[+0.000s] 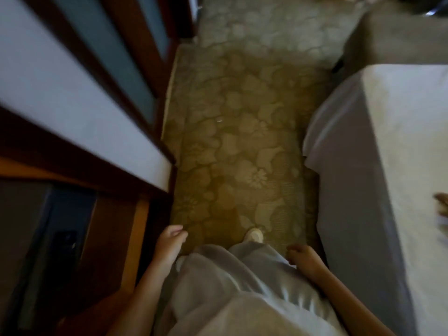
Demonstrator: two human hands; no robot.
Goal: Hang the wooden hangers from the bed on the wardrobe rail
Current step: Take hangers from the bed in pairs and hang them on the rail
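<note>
Head view, looking down the aisle between wardrobe [80,98] and bed [400,141]. Your left hand [171,246] hangs at your side next to the wardrobe's dark wooden frame, fingers loosely curled, holding nothing. Your right hand [304,259] hangs at the other side, just beside the bed's draped edge, fingers likewise loosely curled and holding nothing. Between the hands show your grey trousers [230,287] and, ahead of them, the toe of one pale shoe [254,235] on the flower-patterned carpet [237,129]. The bed, under a white sheet, fills the right of the view. On that sheet, cut by the right frame edge, lies a small brown shape [441,202]; it is too blurred and cropped to tell whether it is a wooden hanger. The wardrobe, dark wood with pale panels, runs along the left.
</note>
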